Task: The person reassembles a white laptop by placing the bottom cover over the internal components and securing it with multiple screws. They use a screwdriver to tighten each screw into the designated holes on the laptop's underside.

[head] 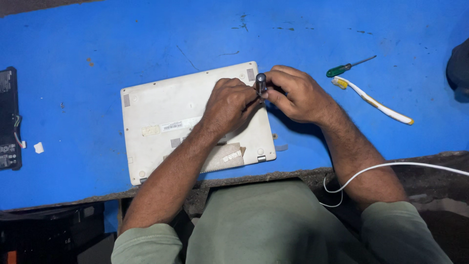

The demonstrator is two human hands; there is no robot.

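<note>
A person in a green shirt leans over a blue worktable (88, 44) where a white laptop (161, 112) lies upside down, its worn underside facing up and its near edge close to the table's front lip. Both hands meet over the laptop's far right corner. The left hand (229, 102) rests on the casing with its fingers curled in, seemingly pinching low on a tool, though its fingertips are hidden. The right hand (295, 95) has its fingers closed around a screwdriver (261, 83) with a dark, silvery handle that stands nearly upright, tip down into that corner; the tip itself cannot be seen. To my eye this is work on a screw, and it would go best with the tool kept straight up, pressed firmly down, and turned slowly so the tip does not slip on the casing. To the right, well apart from the hands, a smaller green-handled screwdriver (344, 68) lies on the table just beside a white toothbrush (373, 100) with yellow touches. At the far left edge sits a flat black battery pack (9, 117), with a small white scrap (38, 147) near it. A white cable (391, 168) runs across the right forearm near the table's front edge. No tray, box or dish appears anywhere, so no loose parts are gathered in anything.
</note>
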